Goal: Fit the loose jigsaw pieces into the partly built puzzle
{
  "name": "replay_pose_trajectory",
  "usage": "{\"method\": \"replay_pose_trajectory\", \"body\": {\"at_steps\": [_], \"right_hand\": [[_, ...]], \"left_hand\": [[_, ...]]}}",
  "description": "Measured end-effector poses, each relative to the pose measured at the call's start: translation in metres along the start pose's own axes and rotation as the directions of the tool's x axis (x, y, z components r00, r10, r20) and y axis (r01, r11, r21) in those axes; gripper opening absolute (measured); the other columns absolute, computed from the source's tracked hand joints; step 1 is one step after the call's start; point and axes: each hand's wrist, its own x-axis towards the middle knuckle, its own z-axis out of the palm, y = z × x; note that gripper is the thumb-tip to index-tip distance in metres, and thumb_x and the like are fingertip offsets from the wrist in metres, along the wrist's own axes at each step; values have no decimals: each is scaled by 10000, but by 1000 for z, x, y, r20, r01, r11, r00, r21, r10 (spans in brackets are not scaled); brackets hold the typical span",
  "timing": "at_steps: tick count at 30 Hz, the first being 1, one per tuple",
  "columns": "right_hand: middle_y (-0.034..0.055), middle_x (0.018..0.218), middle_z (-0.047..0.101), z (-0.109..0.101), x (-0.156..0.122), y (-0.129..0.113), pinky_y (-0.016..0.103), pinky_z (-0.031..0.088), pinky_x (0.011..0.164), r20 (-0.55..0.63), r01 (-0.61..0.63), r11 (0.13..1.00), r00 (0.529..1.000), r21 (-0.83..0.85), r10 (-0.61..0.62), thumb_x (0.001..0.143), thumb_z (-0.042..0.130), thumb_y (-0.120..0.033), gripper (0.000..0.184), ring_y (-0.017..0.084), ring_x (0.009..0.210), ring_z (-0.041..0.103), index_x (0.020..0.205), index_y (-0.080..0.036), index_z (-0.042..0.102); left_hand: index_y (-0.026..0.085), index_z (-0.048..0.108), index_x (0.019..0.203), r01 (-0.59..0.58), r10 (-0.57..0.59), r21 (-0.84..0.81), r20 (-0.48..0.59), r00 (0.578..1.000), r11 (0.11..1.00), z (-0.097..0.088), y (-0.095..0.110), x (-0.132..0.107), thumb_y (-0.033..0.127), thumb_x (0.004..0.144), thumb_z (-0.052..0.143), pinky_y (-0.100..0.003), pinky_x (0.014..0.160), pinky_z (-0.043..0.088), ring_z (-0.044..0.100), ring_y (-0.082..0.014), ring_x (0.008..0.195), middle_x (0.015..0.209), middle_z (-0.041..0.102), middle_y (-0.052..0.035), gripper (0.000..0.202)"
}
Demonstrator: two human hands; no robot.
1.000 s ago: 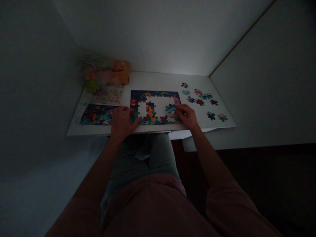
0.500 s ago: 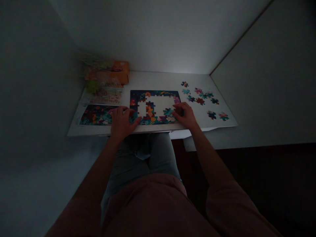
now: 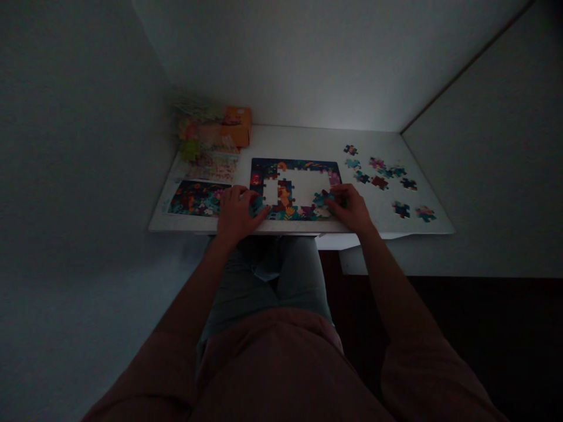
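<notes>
A partly assembled jigsaw puzzle [image 3: 288, 212] lies near the table's front edge, its colourful border surrounding a white gap. My left hand [image 3: 240, 214] rests over its lower left corner with thumb and fingers apart, steadying nothing that I can see lifted. At the lower right of the gap is a teal and dark blue puzzle piece [image 3: 322, 198], with the thumb and fingertips of my right hand [image 3: 352, 208] closed on its right side. Whether that piece sits fully flat is too dim to tell.
Several loose puzzle pieces [image 3: 379, 182] lie on the white table [image 3: 299, 139] to the right. A picture sheet [image 3: 196, 198] is at the left, below a clear plastic bag [image 3: 215, 167] and an orange box [image 3: 238, 124]. Walls bound the table behind and to the left.
The whole scene has shifted right as my head view turned. Both hands stay at about the same places on the puzzle; the piece at my right fingertips looks darker and slightly turned.
</notes>
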Motion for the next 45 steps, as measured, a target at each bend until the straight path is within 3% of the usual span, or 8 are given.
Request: {"method": "replay_pose_trajectory", "body": {"at_steps": [7,12,18,22,25,32,38,45], "right_hand": [[72,971,742,-4,8,7,648,686,902,-324,-93,988,937,122,128,825,737,-739,476,390,973,784,1077,-425,482],[125,1134,798,-9,10,3,678,652,1017,-305,-113,989,942,97,137,861,703,-711,521,403,1061,776,1263,-420,546],[129,1176,813,-35,9,14,662,653,1009,-267,-136,991,954,11,134,845,746,-703,488,385,1040,757,1194,-422,553],[146,1245,808,-48,10,28,656,654,1032,-318,-169,985,933,28,169,825,718,-674,467,381,1123,769,1147,-415,501],[155,1251,797,-48,12,36,648,641,1067,-322,-167,985,931,45,172,865,672,-671,448,376,1155,778,1190,-406,516],[152,1221,752,-47,15,56,654,608,1036,-355,-61,994,930,94,91,894,716,-677,456,399,1135,745,1205,-407,522],[37,1009,644,-42,21,73,547,587,994,-439,81,958,897,276,50,786,857,-576,524,270,892,664,1146,-354,547],[-25,1006,670,-42,18,64,462,579,1051,-458,57,924,879,379,133,724,1015,-532,589,231,951,669,1091,-318,607]], "left_hand": [[259,825,1460,15,-15,-18,9,1000,1000,-1,0,1,596,1157,649,-613,1356,430,591,-448,1492,1489,691,-219,486],[256,817,1438,20,-20,-27,15,1000,999,-1,2,3,597,1152,641,-628,1347,441,587,-464,1487,1471,698,-222,479],[253,743,1564,59,-59,-20,-13,998,998,-4,0,3,590,1148,631,-663,1380,438,583,-464,1539,1561,699,-218,547],[309,705,1585,90,-97,-94,-74,993,992,-1,27,11,550,1170,648,-704,1336,462,623,-471,1530,1566,737,-191,483],[249,744,1549,-65,67,-146,9,998,987,16,72,26,450,1154,747,-636,1289,499,673,-418,1499,1522,775,-188,443],[119,827,1530,-249,257,-79,106,961,965,73,164,69,665,1194,761,-690,1148,475,682,-453,1460,1532,728,-334,644],[45,835,1472,-256,258,-28,112,960,966,91,177,82,655,1256,614,-727,1068,432,696,-435,1425,1466,753,-335,684],[310,796,1420,-179,230,-303,141,963,936,124,164,92,688,1002,922,-874,1232,355,633,-602,1395,1472,776,-269,577]]}}
